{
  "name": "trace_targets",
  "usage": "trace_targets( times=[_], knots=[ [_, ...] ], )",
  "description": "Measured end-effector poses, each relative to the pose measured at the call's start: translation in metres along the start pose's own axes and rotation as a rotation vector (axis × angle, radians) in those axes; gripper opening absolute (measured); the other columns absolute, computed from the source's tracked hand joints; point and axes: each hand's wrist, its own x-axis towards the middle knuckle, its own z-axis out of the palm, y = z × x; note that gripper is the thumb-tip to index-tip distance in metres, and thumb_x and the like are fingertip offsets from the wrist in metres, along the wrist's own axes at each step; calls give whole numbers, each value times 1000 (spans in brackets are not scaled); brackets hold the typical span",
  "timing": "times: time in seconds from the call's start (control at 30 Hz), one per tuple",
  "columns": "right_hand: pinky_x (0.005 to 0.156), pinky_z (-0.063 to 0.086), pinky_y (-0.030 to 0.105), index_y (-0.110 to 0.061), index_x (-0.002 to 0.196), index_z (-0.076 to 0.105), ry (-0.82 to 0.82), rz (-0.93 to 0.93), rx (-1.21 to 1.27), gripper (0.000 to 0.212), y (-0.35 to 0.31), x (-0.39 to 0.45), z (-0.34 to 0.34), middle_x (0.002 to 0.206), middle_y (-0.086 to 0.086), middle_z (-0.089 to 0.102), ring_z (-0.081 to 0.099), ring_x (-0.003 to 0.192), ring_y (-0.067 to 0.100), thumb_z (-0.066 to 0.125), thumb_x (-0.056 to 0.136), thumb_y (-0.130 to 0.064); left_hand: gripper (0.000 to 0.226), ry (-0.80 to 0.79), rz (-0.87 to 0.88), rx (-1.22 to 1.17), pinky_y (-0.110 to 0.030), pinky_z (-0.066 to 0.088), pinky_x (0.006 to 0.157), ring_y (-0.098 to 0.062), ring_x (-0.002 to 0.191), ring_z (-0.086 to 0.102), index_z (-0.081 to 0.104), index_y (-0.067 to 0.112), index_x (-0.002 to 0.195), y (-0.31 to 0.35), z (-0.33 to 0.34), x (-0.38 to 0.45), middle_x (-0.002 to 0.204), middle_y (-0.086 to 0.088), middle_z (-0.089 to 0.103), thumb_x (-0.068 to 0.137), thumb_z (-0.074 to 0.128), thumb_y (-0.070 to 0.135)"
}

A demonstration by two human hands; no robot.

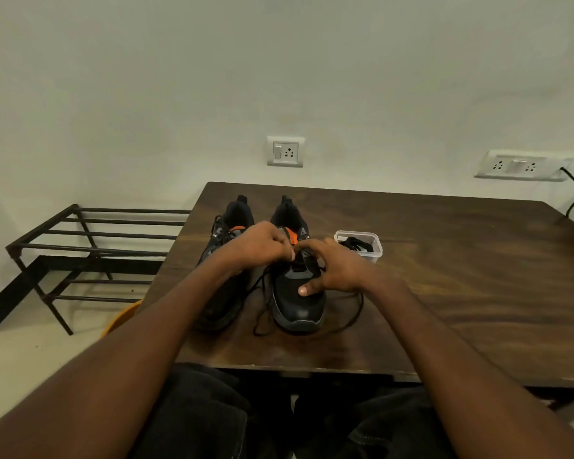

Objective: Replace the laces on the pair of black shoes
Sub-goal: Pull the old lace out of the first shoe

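At frame centre, the left hand [257, 243] pinches a lace [262, 293] above the right shoe [295, 293]. The right hand [333, 271] grips that shoe, thumb on its toe. Right of it sits a tub [362, 248].

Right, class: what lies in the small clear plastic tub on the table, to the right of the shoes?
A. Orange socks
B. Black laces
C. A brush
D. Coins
B: the clear tub beside the right-hand shoe holds a dark bundle of black laces.
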Motion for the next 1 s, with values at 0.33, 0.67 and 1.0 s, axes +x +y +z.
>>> trace_targets(
  times=[0.33,0.67,1.0],
  knots=[
    [109,47,53,-41,159,24,-5,34,-84,112,-10,6,6,156,3,40,45,141,30,90,70,-55,13,111,95,361,-23,49,68,-5,75,64,74,28,78,1,5,8,84,7,72,92,75,29],
    [111,46,54,-39,157,27,-2,54,-22,111,-11,7,6,158,2,38,44,142,29,94,69,-46,12,281,205,-383,-22,53,64,-17,66,71,59,10,94,21,-10,-5,77,-3,69,105,54,11],
    [110,47,46,-36,158,28,9,29,-7,111,-12,5,5,157,3,42,47,141,28,94,69,-43,18,177,119,486,-28,43,73,-5,76,55,61,28,80,7,16,1,86,7,60,92,74,26]
  ],
)
